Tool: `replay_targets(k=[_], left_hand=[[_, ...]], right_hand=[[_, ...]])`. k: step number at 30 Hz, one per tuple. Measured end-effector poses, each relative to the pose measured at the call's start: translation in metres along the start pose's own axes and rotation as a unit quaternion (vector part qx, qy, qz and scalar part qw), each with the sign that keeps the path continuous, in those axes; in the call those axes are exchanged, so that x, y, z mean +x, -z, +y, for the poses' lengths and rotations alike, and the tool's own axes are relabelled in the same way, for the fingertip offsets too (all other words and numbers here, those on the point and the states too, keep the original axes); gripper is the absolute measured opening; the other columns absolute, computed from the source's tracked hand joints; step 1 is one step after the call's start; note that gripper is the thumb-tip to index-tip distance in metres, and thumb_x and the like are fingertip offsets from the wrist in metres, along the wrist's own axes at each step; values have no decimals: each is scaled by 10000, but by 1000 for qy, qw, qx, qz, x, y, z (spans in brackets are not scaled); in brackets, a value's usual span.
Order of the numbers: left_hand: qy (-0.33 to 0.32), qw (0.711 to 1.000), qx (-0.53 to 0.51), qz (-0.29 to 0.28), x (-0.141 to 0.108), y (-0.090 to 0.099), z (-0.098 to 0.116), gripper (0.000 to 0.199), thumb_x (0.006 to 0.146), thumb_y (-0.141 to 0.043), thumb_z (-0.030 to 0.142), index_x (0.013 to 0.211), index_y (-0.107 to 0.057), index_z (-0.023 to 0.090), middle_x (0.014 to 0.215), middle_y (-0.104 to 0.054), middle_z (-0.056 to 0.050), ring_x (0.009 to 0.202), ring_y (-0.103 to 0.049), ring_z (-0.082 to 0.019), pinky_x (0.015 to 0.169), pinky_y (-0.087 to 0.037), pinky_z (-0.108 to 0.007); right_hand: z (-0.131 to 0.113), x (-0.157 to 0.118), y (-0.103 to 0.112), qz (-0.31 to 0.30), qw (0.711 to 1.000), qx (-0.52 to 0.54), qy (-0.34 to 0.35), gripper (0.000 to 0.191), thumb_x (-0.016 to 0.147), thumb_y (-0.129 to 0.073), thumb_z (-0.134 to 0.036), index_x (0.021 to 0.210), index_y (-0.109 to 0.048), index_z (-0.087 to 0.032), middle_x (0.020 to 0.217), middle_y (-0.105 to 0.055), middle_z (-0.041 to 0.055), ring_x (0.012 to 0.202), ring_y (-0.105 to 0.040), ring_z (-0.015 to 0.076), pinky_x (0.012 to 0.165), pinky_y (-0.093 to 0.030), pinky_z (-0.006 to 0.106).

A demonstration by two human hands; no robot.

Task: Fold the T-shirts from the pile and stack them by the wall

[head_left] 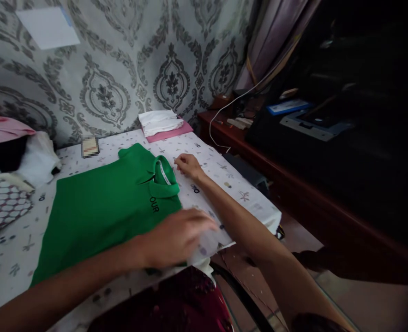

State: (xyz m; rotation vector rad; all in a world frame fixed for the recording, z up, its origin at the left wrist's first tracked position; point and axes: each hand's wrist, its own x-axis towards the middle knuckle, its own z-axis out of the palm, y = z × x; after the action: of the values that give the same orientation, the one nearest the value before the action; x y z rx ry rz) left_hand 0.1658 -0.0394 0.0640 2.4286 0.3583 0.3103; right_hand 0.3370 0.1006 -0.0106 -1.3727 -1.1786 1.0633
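A green polo shirt lies spread on a bed or table with a white patterned cover. Its collar points right, and black letters show near the collar. My left hand, blurred by motion, is over the shirt's near right edge; its fingers reach right, apart, with nothing seen in them. Beyond the collar, my right hand is at the cover, its fingers curled together. Whether it holds anything is too small to tell.
Folded white cloth rests on pink cloth at the back. Pink garments and a dotted cloth are piled at left. A small box stands near the wall. A dark red wooden desk stands at right, with a white cable.
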Motion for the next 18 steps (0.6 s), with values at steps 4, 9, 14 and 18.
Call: replay_targets(k=[4, 9, 14, 18], left_hand=[[134, 967, 134, 170, -19, 35, -57, 271, 964, -405, 228, 1130, -618, 221, 1156, -662, -92, 1136, -575, -251, 997, -477, -452], [149, 963, 199, 105, -12, 42, -99, 222, 920, -542, 282, 1119, -620, 221, 1237, -641, -91, 1216, -512, -290, 1003, -433, -470], [193, 952, 170, 165, -1, 32, -110, 99, 874, -551, 169, 918, -627, 214, 970, -679, -46, 1000, -578, -236, 916, -464, -395], [209, 939, 149, 229, -8, 27, -107, 152, 888, -541, 186, 1025, -596, 219, 1046, -635, -50, 981, -570, -220, 898, -474, -376]], right_hand=[[-17, -11, 5, -213, 967, -83, 117, 117, 742, -609, -187, 837, -675, -172, 702, -641, -30, 551, -510, 82, 485, -386, 175], [-25, -21, 12, -379, 912, -118, 105, 400, 645, -466, -89, 951, -704, -186, 706, -654, -55, 492, -475, 65, 487, -393, 182], [-16, -22, 11, -419, 896, -115, 96, 288, 596, -417, -90, 747, -641, -191, 550, -531, -90, 455, -453, 71, 483, -367, 192], [-11, -18, 10, -393, 904, -121, 119, 193, 583, -400, -93, 617, -558, -199, 512, -471, -88, 489, -439, 80, 530, -381, 202]])
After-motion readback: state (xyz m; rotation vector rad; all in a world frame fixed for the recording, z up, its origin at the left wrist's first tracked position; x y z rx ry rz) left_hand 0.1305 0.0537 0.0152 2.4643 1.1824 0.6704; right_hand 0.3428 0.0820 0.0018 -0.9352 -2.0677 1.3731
